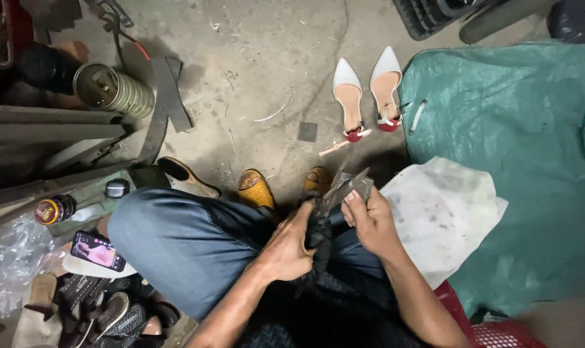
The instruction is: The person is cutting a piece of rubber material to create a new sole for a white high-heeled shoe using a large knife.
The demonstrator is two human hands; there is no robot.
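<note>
Black shoe part (318, 235) sits over my knees, clamped in my left hand (289, 248); my right hand (370, 222) pinches a grey scrap (350, 187) at its top (fitting looks unfinished). White heels (368, 90) wait beyond, untouched.

Dim, uneven indoor light, brightest on the concrete floor (260, 58) and white shoes (366, 87); deep shadow at left and bottom edges; slight wide-angle distortion, mild softness throughout.

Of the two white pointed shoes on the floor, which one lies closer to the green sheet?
The right-hand white shoe, nearly touching the green sheet. The other white shoe lies further left on bare concrete.
</note>
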